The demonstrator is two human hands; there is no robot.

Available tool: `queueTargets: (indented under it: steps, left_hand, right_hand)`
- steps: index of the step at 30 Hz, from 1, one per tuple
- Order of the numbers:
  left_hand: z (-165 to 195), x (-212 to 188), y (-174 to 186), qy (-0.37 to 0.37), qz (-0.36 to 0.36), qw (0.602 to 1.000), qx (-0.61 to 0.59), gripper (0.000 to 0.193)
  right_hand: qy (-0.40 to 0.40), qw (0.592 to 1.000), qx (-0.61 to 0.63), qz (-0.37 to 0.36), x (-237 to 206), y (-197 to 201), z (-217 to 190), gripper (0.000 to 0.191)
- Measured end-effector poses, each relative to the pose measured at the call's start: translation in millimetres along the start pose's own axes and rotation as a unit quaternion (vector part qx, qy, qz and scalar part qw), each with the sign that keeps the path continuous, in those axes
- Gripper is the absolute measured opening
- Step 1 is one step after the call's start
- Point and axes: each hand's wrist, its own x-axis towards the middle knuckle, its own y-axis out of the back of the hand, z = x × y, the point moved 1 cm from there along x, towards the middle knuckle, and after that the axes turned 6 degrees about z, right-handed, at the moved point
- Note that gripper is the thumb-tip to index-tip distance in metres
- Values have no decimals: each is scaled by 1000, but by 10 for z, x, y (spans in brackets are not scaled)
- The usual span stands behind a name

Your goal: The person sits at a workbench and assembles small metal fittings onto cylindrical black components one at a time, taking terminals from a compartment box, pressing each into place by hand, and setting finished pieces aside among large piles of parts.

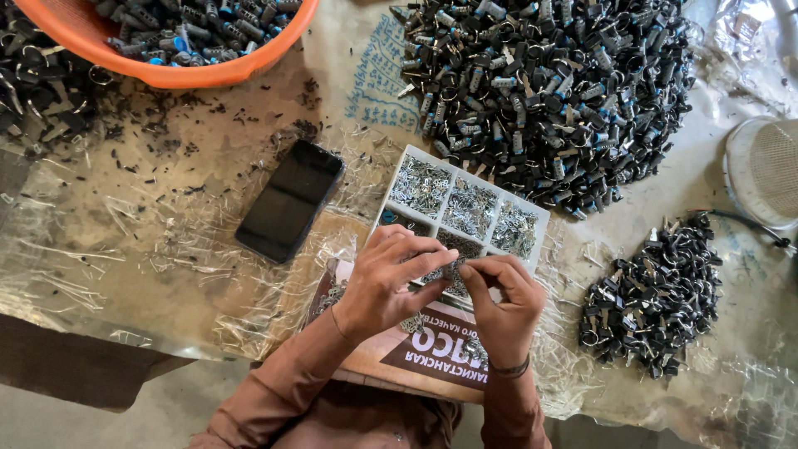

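— What are the hands on?

— A small metal piece [460,264], thin and silvery, pinched between the fingertips of both hands. It sits right where the two hands meet, just above the near edge of a white compartment tray [541,218]. It is too small to tell its exact shape.

— How do the hands stand?

— The left hand [391,278] has its fingers curled and reaching to the right, tips closed on the piece. The right hand [503,303] comes in from the other side, thumb and forefinger closed on the same piece; a dark band circles its wrist. Both sleeves are brown.

— And the tray?

— It lies tilted on the surface, divided into several compartments, each filled with small silvery metal parts. The hands cover its near compartments. Under the hands and the tray's near end lies a flat brown cardboard box [432,349].

— What lies around that?

— A dark phone [290,200], screen off, lies just left of the tray on crinkled clear plastic sheeting [116,258] that covers the surface. Beyond the tray is a big heap of black parts [549,91] with rings and blue bits. A smaller pile of black parts [652,295] lies to the right, well apart from the hands. At the far left, an orange basin [179,76] holds more of the same. A round white mesh object [765,166] sits at the right edge.
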Motion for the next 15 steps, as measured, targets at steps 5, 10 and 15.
queueTargets:
  steps: [5, 10, 15]
  left_hand:
    - [-4, -12, -28, -4, 5, 1000, 1, 41]
    - [-18, -33, -46, -4, 11, 1000, 3, 42]
    - [-22, -42, -63, -6, 7, 1000, 2, 42]
  right_hand:
    - [-77, 992, 89, -33, -86, -1, 122, 7]
    - [-146, 967, 203, -43, -152, -50, 274, 13]
    - [-105, 969, 220, -38, -155, -114, 297, 20]
